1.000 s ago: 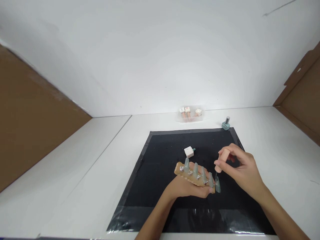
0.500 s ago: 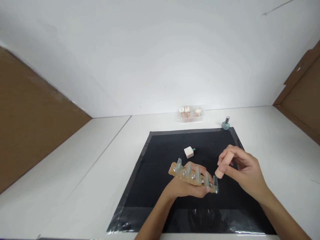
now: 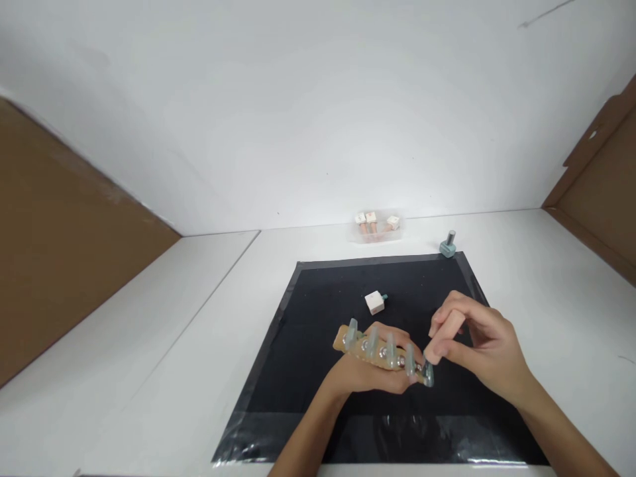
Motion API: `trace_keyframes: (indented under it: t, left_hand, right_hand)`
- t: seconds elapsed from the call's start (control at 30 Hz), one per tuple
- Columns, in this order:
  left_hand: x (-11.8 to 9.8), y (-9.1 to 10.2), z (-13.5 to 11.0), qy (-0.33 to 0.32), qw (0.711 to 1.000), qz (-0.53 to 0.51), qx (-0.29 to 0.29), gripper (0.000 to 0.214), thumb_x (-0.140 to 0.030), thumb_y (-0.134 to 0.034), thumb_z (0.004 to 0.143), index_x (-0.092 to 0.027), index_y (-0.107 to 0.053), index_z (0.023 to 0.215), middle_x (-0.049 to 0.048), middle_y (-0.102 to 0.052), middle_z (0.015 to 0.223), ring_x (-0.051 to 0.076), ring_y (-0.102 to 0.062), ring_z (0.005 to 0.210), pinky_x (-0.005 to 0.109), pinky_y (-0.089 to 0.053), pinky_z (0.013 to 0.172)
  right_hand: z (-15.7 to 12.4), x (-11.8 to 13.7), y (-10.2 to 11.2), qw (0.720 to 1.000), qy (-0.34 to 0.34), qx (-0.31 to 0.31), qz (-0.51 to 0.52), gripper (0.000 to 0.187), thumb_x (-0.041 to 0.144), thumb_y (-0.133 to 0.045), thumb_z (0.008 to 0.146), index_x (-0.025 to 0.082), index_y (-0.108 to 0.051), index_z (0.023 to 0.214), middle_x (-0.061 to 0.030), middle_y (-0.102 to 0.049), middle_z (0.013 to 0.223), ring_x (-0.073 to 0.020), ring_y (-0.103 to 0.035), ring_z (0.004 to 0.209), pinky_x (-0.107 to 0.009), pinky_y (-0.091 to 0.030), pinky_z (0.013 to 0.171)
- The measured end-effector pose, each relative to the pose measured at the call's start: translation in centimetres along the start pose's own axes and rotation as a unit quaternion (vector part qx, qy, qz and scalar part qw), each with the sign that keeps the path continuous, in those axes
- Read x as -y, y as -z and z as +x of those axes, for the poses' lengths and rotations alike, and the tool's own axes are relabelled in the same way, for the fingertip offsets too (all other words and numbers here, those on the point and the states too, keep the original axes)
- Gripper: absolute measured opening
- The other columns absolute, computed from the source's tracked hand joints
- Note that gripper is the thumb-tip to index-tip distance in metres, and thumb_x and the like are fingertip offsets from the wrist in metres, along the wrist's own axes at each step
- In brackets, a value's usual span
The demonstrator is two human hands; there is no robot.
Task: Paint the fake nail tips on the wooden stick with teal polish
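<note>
My left hand (image 3: 368, 374) is closed around a tan strip-shaped nail tip holder (image 3: 376, 353). Silver round studs run along the holder, with several pale green nail tips (image 3: 372, 343) standing up from it. The nail tip (image 3: 429, 376) at the right end looks darker green. Between thumb and fingers, my right hand (image 3: 479, 338) pinches the pinkish cap of a nail polish brush (image 3: 446, 336), tilted down onto that end nail tip. The bristles are mostly hidden. Beyond my left hand, a small white square bottle (image 3: 374, 303) with a green neck lies on the black mat (image 3: 318, 318).
A clear plastic tray (image 3: 380, 236) by the back wall holds several white square bottles with pinkish caps. A grey-blue bottle with a silver cap (image 3: 448, 246) stands behind the mat's far right corner. Brown panels (image 3: 74, 245) border the white table on both sides.
My right hand has moved the brush cap slightly down and left, closer to the end nail tip. My left hand and the holder have shifted only a little.
</note>
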State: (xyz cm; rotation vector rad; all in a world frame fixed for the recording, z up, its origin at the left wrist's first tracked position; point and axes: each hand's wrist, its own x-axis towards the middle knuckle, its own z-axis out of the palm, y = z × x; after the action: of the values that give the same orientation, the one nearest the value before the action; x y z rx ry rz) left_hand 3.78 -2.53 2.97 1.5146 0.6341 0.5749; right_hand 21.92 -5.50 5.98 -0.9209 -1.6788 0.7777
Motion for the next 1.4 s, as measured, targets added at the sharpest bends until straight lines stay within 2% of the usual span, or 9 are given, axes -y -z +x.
trace_keyframes:
  t: [0.13, 0.3, 0.47, 0.6, 0.73, 0.83, 0.97, 1.3, 1.4]
  left_hand:
    - [0.4, 0.1, 0.1, -0.003, 1.000, 0.001, 0.007, 0.012, -0.022, -0.067, 0.058, -0.012, -0.065, 0.064, 0.0003, -0.058, 0.059, 0.008, -0.049, 0.051, 0.019, -0.041, 0.051]
    - [0.4, 0.0, 0.2, 0.000, 1.000, 0.004, 0.011, 0.014, -0.026, -0.067, 0.058, -0.013, -0.065, 0.063, 0.0001, -0.058, 0.058, 0.008, -0.051, 0.052, 0.019, -0.043, 0.052]
    - [0.4, -0.1, 0.2, -0.011, 1.000, 0.001, 0.006, 0.011, -0.022, -0.066, 0.058, -0.012, -0.065, 0.063, -0.0003, -0.057, 0.058, 0.007, -0.048, 0.049, 0.019, -0.041, 0.050]
    - [0.4, 0.0, 0.2, -0.020, 1.000, -0.004, 0.008, 0.010, -0.022, -0.066, 0.059, -0.012, -0.064, 0.062, -0.0011, -0.055, 0.056, 0.007, -0.047, 0.049, 0.019, -0.042, 0.050]
    - [0.4, 0.0, 0.2, -0.024, 1.000, 0.008, 0.001, 0.010, -0.021, -0.067, 0.058, -0.012, -0.065, 0.063, -0.0011, -0.055, 0.056, 0.006, -0.046, 0.048, 0.018, -0.040, 0.048]
    - [0.5, -0.1, 0.2, -0.022, 1.000, -0.001, 0.000, 0.012, -0.022, -0.068, 0.059, -0.011, -0.065, 0.064, -0.0007, -0.055, 0.056, 0.006, -0.046, 0.048, 0.018, -0.040, 0.048]
    - [0.6, -0.1, 0.2, -0.028, 1.000, 0.000, 0.001, 0.011, -0.021, -0.068, 0.058, -0.011, -0.066, 0.064, -0.0006, -0.055, 0.055, 0.006, -0.046, 0.047, 0.017, -0.040, 0.047]
    - [1.1, -0.1, 0.3, -0.041, 0.999, 0.012, 0.011, 0.009, -0.020, -0.066, 0.060, -0.012, -0.063, 0.061, -0.0010, -0.055, 0.055, 0.007, -0.047, 0.049, 0.017, -0.041, 0.048]
    - [1.3, -0.1, 0.3, -0.041, 0.999, 0.007, 0.014, 0.010, -0.021, -0.067, 0.060, -0.012, -0.063, 0.061, -0.0012, -0.054, 0.054, 0.007, -0.047, 0.048, 0.018, -0.041, 0.048]
  right_hand:
    - [0.0, -0.1, 0.1, 0.998, 0.007, -0.054, -0.019, 0.012, 0.028, -0.065, 0.083, 0.023, -0.063, 0.072, -0.0018, -0.065, 0.067, -0.0174, -0.056, 0.064, -0.032, -0.043, 0.058]
    - [0.1, 0.1, 0.4, 0.999, 0.026, 0.033, 0.030, 0.007, 0.030, -0.067, 0.082, 0.024, -0.062, 0.082, 0.0017, -0.064, 0.051, -0.0174, -0.053, 0.056, -0.031, -0.043, 0.053]
    - [-0.1, -0.1, 0.3, 0.999, -0.001, -0.051, -0.009, 0.013, 0.029, -0.065, 0.083, 0.023, -0.062, 0.072, -0.0010, -0.065, 0.063, -0.0169, -0.056, 0.061, -0.030, -0.042, 0.053]
    - [-0.2, -0.1, 0.3, 0.999, 0.017, 0.033, 0.037, 0.008, 0.031, -0.066, 0.083, 0.025, -0.061, 0.083, 0.0019, -0.065, 0.053, -0.0174, -0.053, 0.058, -0.031, -0.042, 0.053]
    - [-0.1, 0.0, 0.3, 1.000, 0.008, -0.015, 0.026, 0.006, 0.030, -0.065, 0.083, 0.025, -0.061, 0.082, 0.0011, -0.066, 0.058, -0.0173, -0.054, 0.060, -0.030, -0.041, 0.054]
    - [0.0, -0.1, 0.3, 0.999, 0.018, 0.025, 0.045, 0.007, 0.030, -0.066, 0.083, 0.025, -0.061, 0.084, 0.0021, -0.065, 0.054, -0.0170, -0.052, 0.058, -0.030, -0.042, 0.053]
    - [-0.1, -0.1, 0.3, 1.000, 0.009, -0.007, 0.028, 0.011, 0.033, -0.064, 0.084, 0.024, -0.061, 0.079, -0.0003, -0.066, 0.061, -0.0166, -0.054, 0.060, -0.030, -0.041, 0.054]
    - [-0.2, -0.3, 0.3, 0.999, 0.009, 0.031, 0.036, 0.007, 0.031, -0.064, 0.084, 0.026, -0.059, 0.084, 0.0029, -0.065, 0.057, -0.0158, -0.051, 0.059, -0.028, -0.039, 0.054]
    - [0.0, -0.4, 0.2, 1.000, 0.002, -0.003, 0.017, 0.007, 0.028, -0.063, 0.085, 0.025, -0.059, 0.080, 0.0019, -0.065, 0.061, -0.0156, -0.052, 0.062, -0.028, -0.037, 0.054]
